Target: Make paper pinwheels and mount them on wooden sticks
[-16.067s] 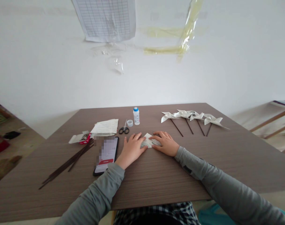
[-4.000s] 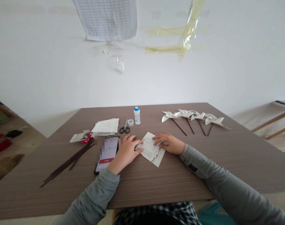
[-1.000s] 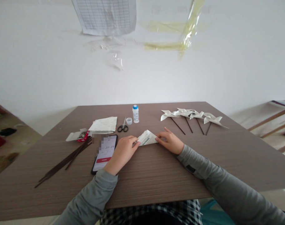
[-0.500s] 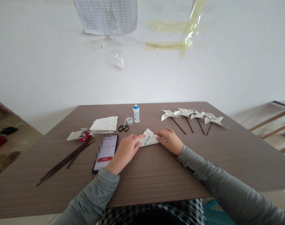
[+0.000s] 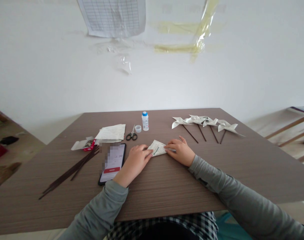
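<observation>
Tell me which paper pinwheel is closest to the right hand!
The leftmost pinwheel, at the end of the row by the blue-capped bottle. Its brown stick lies just beyond the right hand; the others all sit farther right.

Brown table [image 5: 157, 193]. I log sticks [image 5: 69, 173] lower left, phone [image 5: 113, 166] left of centre, pinwheels [image 5: 210, 123] right; centre paper [image 5: 158, 148] apparently folded.
</observation>
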The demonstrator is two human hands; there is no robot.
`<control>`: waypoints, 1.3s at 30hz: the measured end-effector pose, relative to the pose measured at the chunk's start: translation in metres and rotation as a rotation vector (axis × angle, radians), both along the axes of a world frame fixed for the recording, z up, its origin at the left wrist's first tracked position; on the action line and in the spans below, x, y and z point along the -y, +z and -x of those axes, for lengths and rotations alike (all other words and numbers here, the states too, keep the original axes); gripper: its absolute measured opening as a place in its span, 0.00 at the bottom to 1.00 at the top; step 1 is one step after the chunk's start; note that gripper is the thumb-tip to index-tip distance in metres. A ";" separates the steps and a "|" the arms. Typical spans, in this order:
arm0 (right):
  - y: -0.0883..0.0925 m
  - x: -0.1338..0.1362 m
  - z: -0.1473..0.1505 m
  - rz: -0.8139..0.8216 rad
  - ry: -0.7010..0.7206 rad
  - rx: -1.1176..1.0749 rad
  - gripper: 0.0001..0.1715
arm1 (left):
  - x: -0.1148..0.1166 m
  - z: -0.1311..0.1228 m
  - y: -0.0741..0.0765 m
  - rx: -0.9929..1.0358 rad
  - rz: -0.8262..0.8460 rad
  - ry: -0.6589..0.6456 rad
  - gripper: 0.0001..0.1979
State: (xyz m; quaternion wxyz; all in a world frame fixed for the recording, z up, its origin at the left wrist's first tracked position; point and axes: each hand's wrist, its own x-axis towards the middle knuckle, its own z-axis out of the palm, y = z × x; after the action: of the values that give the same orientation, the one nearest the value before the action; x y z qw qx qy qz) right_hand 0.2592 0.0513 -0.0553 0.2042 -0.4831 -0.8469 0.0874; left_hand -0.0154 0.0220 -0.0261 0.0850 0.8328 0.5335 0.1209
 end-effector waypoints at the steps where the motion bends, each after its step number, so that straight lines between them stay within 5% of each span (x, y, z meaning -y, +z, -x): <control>1: 0.000 0.001 0.002 0.000 -0.007 0.013 0.13 | 0.000 0.000 0.000 -0.006 -0.001 0.002 0.16; 39: 0.011 0.021 0.024 -0.013 -0.163 0.239 0.21 | -0.001 -0.007 -0.007 -0.135 -0.045 0.047 0.18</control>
State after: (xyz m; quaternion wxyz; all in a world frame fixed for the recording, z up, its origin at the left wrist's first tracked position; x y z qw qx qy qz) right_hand 0.2355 0.0304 -0.0440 0.1115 -0.5561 -0.8236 0.0069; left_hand -0.0088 0.0226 -0.0329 0.0270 0.8279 0.5547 0.0783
